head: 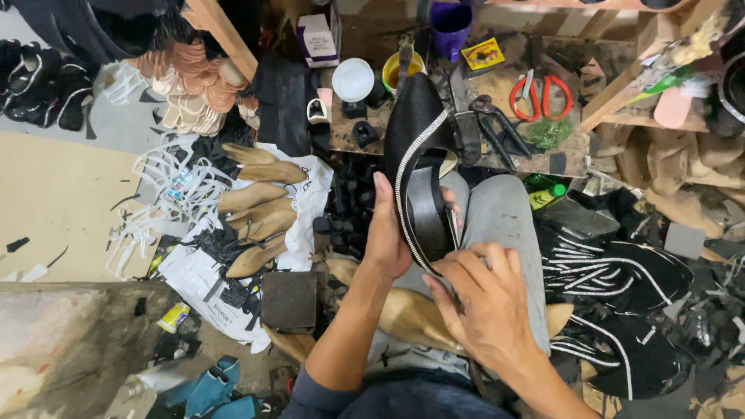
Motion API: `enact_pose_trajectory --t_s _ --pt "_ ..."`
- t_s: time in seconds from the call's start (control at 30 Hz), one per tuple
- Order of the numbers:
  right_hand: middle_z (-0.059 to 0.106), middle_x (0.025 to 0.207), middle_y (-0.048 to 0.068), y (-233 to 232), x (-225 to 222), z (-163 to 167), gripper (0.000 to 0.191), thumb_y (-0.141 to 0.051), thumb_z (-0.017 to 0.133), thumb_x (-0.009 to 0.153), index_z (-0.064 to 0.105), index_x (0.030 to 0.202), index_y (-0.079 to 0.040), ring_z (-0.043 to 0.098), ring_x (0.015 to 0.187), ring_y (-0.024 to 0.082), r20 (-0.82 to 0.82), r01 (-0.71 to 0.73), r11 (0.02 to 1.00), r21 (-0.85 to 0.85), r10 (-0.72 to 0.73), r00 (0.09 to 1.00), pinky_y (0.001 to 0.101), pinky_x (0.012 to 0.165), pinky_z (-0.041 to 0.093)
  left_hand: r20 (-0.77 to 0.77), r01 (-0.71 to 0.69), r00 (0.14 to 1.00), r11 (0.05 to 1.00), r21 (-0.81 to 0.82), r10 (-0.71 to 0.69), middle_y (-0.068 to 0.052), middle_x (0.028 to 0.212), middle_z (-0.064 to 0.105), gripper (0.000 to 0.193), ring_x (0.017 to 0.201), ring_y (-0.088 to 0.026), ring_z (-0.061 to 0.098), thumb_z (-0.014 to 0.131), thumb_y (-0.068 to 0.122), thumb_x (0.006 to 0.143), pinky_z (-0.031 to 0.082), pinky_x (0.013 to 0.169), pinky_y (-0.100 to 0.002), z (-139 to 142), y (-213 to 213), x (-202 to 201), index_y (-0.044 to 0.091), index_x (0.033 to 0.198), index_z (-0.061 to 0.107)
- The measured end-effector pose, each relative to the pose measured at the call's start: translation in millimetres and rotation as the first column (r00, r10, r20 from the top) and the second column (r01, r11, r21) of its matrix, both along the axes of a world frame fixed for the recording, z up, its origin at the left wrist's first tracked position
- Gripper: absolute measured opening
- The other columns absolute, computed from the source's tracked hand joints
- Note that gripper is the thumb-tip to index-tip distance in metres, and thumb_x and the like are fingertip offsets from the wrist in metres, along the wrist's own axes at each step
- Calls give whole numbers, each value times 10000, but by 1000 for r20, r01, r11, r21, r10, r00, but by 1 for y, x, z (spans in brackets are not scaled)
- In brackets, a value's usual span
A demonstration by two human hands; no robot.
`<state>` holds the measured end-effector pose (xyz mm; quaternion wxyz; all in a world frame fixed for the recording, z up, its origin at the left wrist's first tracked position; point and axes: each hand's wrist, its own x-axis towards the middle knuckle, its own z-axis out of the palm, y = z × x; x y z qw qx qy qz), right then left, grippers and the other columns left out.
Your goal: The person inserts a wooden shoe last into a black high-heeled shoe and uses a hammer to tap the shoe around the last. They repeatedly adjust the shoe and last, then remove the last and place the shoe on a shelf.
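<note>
You look down on a cluttered wooden desk point(512, 85) with red-handled scissors point(541, 95), a purple cup point(450, 25) and a white lid point(353, 79). Left of you, the pale floor point(54, 202) carries wooden shoe lasts point(260, 213) on a white bag point(306, 194), with white strap offcuts point(167, 190) beside them. To your right lie black uppers point(621, 271).

The shoe point(419, 147) looks like matt black cloth, edged with a glittering silver trim point(411, 182); its insole point(425, 209) is smooth and slightly glossy. The lasts point(260, 198) are smooth pale wood. The scissors point(541, 91) have glossy red plastic handles. The trousers point(504, 221) are grey cloth. The bench point(508, 89) is rough, worn wood.
</note>
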<state>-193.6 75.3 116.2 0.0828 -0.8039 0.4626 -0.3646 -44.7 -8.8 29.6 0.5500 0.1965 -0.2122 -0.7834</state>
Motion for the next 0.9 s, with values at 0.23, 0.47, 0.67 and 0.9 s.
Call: enact_pose_trajectory --t_s 0.23,0.47,0.67,0.9 --pt "668 1078 37 12 10 -6 394 -179 780 771 698 1137 -57 551 919 264 -161 38 999 -26 -41 986 434 829 402 108 -153 984 983 98 143 -115 883 656 866 743 -249 657 221 766 1004 570 723 -397 -7 -11 -4 5 1072 630" --pt "640 1183 90 13 2 -9 421 -75 723 799 643 1212 -48 572 1089 316 88 -13 998 66 7 996 424 946 444 118 -96 989 994 54 89 -122 877 672 963 744 -249 671 207 844 927 584 736 -386 -7 -15 1 -11 1038 634" --pt "610 1214 133 3 -10 -49 520 -58 659 866 528 1365 0 630 1070 224 445 34 892 450 -257 858 334 956 506 126 -34 992 999 24 31 -117 810 657 1006 697 -235 664 205 889 946 576 691 -367 -5 -8 -6 -16 933 642" --pt "691 973 79 5 -20 -106 230 -140 655 998 649 1165 18 670 869 153 714 -336 693 638 -368 596 299 812 537 -24 84 996 994 66 -83 -175 1051 687 996 897 -285 700 202 863 940 601 819 -424 7 6 -24 2 1265 582"
